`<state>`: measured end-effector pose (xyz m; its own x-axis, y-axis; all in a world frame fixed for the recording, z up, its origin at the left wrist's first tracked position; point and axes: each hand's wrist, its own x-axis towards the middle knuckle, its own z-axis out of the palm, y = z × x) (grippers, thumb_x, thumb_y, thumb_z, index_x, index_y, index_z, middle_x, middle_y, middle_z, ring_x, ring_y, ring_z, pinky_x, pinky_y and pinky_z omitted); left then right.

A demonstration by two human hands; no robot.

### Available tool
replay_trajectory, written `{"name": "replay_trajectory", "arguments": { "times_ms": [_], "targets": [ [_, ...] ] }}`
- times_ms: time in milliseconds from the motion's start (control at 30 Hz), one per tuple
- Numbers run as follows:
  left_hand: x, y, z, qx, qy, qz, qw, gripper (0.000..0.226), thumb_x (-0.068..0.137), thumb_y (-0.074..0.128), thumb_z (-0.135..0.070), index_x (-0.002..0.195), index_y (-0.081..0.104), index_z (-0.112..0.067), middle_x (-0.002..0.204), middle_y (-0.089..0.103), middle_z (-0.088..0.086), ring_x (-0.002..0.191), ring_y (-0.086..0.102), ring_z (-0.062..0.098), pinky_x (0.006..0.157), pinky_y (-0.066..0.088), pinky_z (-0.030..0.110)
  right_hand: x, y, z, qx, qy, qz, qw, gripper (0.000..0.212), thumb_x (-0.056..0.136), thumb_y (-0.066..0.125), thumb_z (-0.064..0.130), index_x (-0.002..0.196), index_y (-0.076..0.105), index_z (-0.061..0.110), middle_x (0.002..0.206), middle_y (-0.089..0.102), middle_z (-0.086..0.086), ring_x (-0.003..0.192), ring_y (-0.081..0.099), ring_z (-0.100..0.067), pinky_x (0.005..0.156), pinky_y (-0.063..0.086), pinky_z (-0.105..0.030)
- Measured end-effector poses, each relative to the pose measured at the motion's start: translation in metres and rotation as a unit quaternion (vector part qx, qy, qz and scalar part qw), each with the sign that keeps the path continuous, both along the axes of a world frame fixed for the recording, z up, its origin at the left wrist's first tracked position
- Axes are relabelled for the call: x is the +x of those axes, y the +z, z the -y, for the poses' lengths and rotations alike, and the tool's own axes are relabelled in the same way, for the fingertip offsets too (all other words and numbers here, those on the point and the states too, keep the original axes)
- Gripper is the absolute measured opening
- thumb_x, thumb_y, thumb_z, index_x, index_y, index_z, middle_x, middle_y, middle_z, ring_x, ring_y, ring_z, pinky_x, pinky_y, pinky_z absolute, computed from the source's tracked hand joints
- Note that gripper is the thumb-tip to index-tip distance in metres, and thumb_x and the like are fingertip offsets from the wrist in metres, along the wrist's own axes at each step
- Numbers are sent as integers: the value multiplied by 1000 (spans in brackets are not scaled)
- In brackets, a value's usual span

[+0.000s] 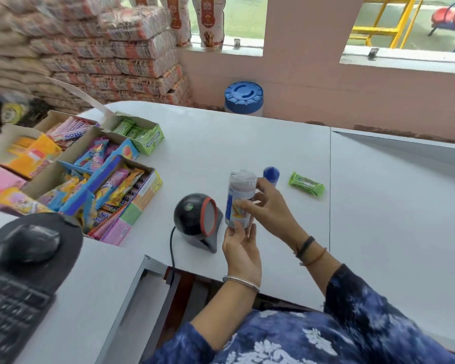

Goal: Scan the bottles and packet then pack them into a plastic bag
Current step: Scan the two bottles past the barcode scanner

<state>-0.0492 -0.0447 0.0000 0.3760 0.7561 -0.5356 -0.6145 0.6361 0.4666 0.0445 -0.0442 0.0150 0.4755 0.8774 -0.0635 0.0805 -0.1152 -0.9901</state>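
Observation:
A white bottle (241,195) with a printed label and clear cap is held upright just right of the round black barcode scanner (196,215), whose red-rimmed window faces it. My left hand (242,252) supports the bottle from below. My right hand (269,210) grips its right side. A second small bottle with a blue cap (271,176) stands on the white counter (221,143) behind my right hand. A green packet (306,184) lies flat to its right. No plastic bag is in view.
Open cardboard boxes of sweets and gum (90,169) crowd the counter's left side. A black mouse (32,243) on a pad and a keyboard (11,311) sit at the near left. A blue-lidded jar (244,98) stands beyond the counter, with stacked sacks (103,48) behind.

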Motion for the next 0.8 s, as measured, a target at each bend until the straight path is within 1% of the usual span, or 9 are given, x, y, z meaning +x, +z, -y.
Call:
{"name": "replay_trajectory", "arguments": {
  "times_ms": [67, 200, 300, 367, 433, 533, 633, 700, 800],
  "targets": [
    [-5, -2, -3, -23, 26, 5, 999, 36, 95, 40, -11, 129, 47, -3, 103, 63, 5, 94, 60, 14, 86, 46, 25, -8, 2, -4, -3, 5, 27, 1000, 42, 76, 73, 21, 113, 52, 18, 110, 61, 2, 96, 63, -23, 78, 59, -34],
    [-8, -1, -5, -23, 46, 20, 998, 28, 95, 38, -10, 117, 56, -8, 104, 65, 5, 96, 62, 14, 88, 48, 25, -15, 5, -5, 3, 4, 35, 999, 44, 75, 75, 21, 112, 51, 20, 109, 61, 4, 93, 62, -16, 72, 58, -24],
    [-6, -3, -5, -19, 36, 23, 999, 31, 96, 38, -11, 123, 53, -7, 109, 64, 7, 101, 61, 16, 92, 46, 27, -14, 5, -4, 7, -6, 47, 999, 45, 74, 76, 20, 112, 51, 19, 109, 61, 1, 91, 62, -13, 69, 56, -19],
    [-5, -9, -6, 20, -17, 9, 1000, 34, 96, 38, -15, 128, 49, -7, 119, 61, 9, 109, 58, 18, 96, 44, 29, -9, 3, 2, 17, -27, 64, 997, 46, 73, 76, 15, 110, 51, 17, 105, 62, 0, 87, 61, -8, 65, 53, -15],
    [2, -18, -10, 105, -130, -89, 982, 32, 95, 43, -19, 125, 51, -9, 122, 59, 7, 116, 55, 19, 99, 42, 30, 6, -1, 13, 27, -90, 94, 991, 48, 68, 77, 13, 108, 50, 18, 97, 62, 7, 83, 60, -1, 62, 49, -12],
    [23, -31, -25, 261, -229, -336, 875, 32, 88, 56, -15, 119, 47, -15, 122, 53, 3, 123, 48, 22, 100, 38, 28, 38, -17, 38, -13, -209, 144, 967, 54, 59, 70, 27, 109, 51, 21, 95, 59, 13, 83, 60, -5, 66, 54, -24],
    [54, -48, -47, 416, -278, -453, 738, 60, 81, 63, -14, 134, 36, -9, 138, 43, 9, 130, 37, 26, 106, 31, 32, 67, -34, 55, -90, -267, 186, 941, 58, 61, 72, 30, 114, 49, 21, 101, 62, 4, 85, 62, -21, 72, 57, -39],
    [78, -59, -62, 437, -304, -528, 662, 68, 75, 66, -18, 136, 36, -12, 139, 44, 9, 128, 38, 31, 102, 36, 43, 79, -41, 57, -103, -272, 210, 934, 55, 68, 75, 20, 116, 48, 18, 104, 60, 2, 87, 60, -22, 76, 56, -44],
    [103, -66, -77, 436, -290, -574, 629, 33, 70, 60, -16, 103, 55, -16, 111, 61, 7, 106, 55, 34, 72, 47, 39, 93, -51, 52, -92, -268, 216, 934, 56, 71, 75, 15, 119, 47, 16, 108, 57, 3, 91, 57, -19, 80, 56, -44]
  ]
}}
